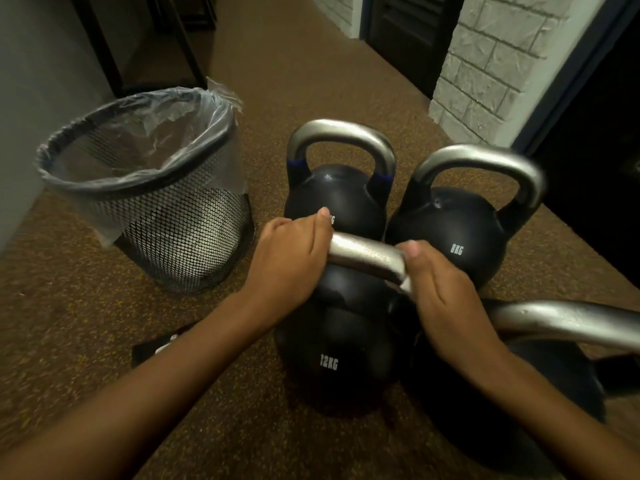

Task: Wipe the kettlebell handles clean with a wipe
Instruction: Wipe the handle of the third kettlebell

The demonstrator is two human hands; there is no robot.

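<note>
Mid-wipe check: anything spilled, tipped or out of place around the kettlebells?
Nothing serious. The mesh bin stands upright, its liner sticking up at the far rim. A flat black packet lies loose on the floor left of the 12KG kettlebell.

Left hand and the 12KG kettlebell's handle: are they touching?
Touching. The head view shows the left hand with fingers curled over the left end of the handle.
</note>
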